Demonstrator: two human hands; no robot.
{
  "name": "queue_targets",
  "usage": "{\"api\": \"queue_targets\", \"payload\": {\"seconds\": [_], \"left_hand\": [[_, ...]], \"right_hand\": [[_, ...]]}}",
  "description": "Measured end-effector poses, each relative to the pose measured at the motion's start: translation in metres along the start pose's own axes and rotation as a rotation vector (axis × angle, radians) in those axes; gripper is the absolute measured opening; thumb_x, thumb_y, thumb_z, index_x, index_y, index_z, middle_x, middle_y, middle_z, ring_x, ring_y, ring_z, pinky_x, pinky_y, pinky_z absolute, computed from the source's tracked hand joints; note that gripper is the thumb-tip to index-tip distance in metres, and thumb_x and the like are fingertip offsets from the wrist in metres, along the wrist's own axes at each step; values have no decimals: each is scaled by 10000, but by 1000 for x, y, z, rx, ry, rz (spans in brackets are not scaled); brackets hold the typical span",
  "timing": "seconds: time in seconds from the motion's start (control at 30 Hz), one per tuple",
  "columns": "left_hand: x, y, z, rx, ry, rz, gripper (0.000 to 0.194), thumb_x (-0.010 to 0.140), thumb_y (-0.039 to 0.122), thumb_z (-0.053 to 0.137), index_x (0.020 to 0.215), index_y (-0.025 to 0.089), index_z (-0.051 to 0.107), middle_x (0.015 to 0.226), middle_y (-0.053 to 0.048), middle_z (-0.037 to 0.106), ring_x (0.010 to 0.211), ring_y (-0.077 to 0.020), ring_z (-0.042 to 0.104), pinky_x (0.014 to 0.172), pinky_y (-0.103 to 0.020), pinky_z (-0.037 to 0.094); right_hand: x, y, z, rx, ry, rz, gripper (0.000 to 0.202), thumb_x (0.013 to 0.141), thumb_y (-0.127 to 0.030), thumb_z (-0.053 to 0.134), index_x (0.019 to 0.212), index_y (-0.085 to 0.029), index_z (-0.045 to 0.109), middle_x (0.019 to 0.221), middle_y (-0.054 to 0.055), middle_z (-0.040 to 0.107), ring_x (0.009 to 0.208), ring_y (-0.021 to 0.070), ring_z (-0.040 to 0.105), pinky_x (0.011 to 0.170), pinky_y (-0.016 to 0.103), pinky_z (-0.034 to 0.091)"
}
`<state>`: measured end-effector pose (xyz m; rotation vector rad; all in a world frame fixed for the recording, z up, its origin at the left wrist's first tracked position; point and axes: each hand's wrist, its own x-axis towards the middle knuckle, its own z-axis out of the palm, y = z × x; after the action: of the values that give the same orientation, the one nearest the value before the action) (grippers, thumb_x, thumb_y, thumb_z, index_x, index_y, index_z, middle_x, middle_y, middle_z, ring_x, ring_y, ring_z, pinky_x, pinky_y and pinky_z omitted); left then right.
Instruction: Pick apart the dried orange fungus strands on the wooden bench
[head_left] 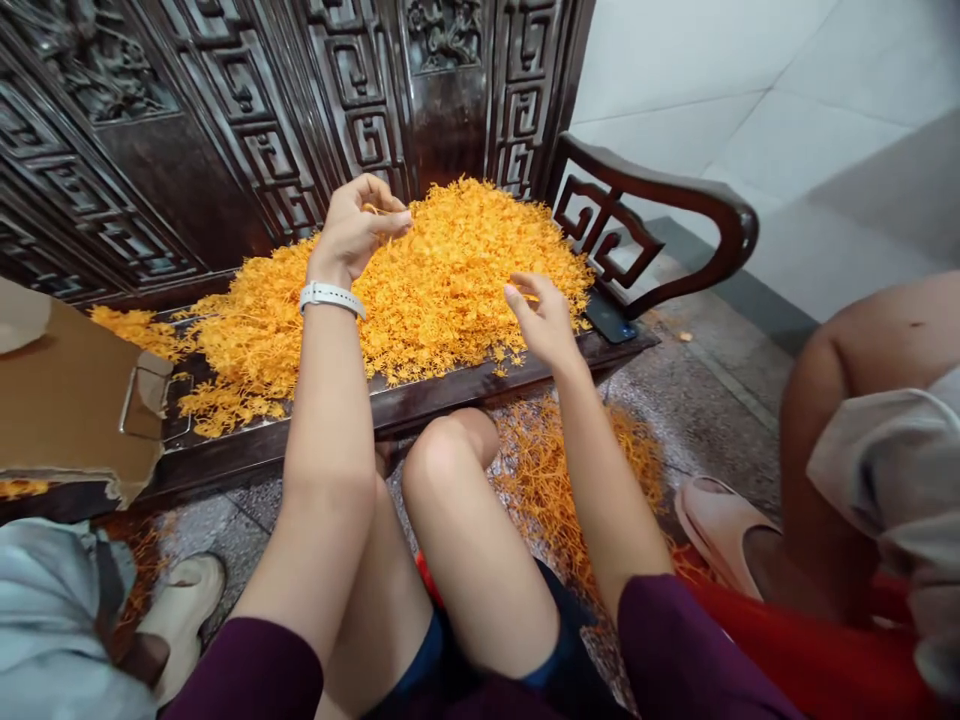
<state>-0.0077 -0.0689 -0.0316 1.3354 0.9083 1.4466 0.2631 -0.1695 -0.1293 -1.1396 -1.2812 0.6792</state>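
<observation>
A large heap of small orange plastic flower-like pieces lies on a dark wooden bench. Above the heap, left of its peak, my left hand pinches a thin orange strand between thumb and fingers; a pale watch band circles that wrist. My right hand hovers by the heap's right front edge, its thumb and fingers curved and apart, with nothing visible between them.
A cardboard box stands at the bench's left end. A phone lies near the carved armrest. Orange strands cover the floor below. Other people sit at both sides, a sandal at the right.
</observation>
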Motion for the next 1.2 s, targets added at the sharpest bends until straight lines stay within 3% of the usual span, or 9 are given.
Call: {"api": "queue_targets", "payload": {"seconds": [0.13, 0.27, 0.37, 0.5, 0.6, 0.7, 0.9, 1.07, 1.2], "left_hand": [[-6, -7, 16, -17, 95, 43, 219, 855, 114, 799, 886, 184, 594, 941, -33, 696, 872, -164, 765, 730, -259, 636], [-16, -8, 33, -151, 20, -40, 192, 880, 87, 774, 882, 187, 611, 950, -55, 709, 864, -144, 745, 760, -249, 626], [-25, -5, 31, -181, -8, -119, 144, 925, 82, 714, 864, 193, 645, 887, -50, 706, 695, -98, 662, 680, -228, 566], [-32, -1, 16, -11, 53, -121, 103, 949, 204, 731, 849, 196, 711, 806, -56, 713, 490, -72, 424, 542, -249, 424], [-34, 2, 7, 136, 19, -63, 227, 941, 339, 756, 776, 184, 737, 717, -57, 698, 465, -80, 336, 527, -269, 367], [-34, 5, 3, 177, 19, 11, 305, 907, 408, 790, 710, 178, 754, 565, -10, 577, 484, -102, 376, 589, -287, 403], [-17, -13, -4, 298, -16, 118, 305, 851, 332, 828, 598, 194, 728, 566, -9, 604, 582, -150, 499, 703, -294, 474], [-9, -40, -10, 620, -49, -4, 382, 673, 117, 937, 487, 205, 615, 446, -10, 491, 639, -220, 566, 805, -340, 491], [-13, -51, -6, 673, -226, -21, 349, 895, 302, 792, 593, 197, 652, 534, -50, 609, 543, -186, 538, 671, -319, 462]], "right_hand": [[-6, -11, 29, 422, -20, 247, 273, 875, -292, 838, 1130, -256, 746, 1168, 46, 740, 1068, 179, 689, 896, 309, 592], [-8, -26, 58, 678, -109, 294, 374, 858, -275, 840, 1195, -268, 678, 1112, 30, 744, 979, 163, 708, 810, 286, 605], [7, -42, 72, 674, -33, 240, 311, 833, -219, 843, 1094, -248, 676, 1003, 3, 732, 844, 130, 688, 759, 259, 581], [48, -67, 80, 545, 52, 231, 193, 856, -263, 828, 929, -226, 653, 847, -27, 707, 693, 89, 596, 642, 213, 489], [82, -83, 85, 512, -18, 243, 273, 810, -310, 876, 901, -227, 632, 828, -41, 711, 681, 92, 577, 617, 214, 452], [109, -92, 99, 547, -113, 278, 320, 806, -392, 879, 889, -217, 624, 828, -38, 706, 699, 105, 584, 647, 231, 477], [123, -68, 140, 478, 21, 467, 442, 829, -521, 847, 772, -230, 518, 649, -77, 527, 629, 113, 515, 604, 248, 445], [114, -28, 154, 384, 63, 408, 527, 852, -664, 769, 754, -233, 481, 612, -82, 436, 566, 95, 437, 531, 229, 368], [114, -7, 152, 406, 56, 441, 563, 876, -778, 654, 886, -221, 573, 687, -43, 502, 604, 105, 497, 536, 223, 410]]}}
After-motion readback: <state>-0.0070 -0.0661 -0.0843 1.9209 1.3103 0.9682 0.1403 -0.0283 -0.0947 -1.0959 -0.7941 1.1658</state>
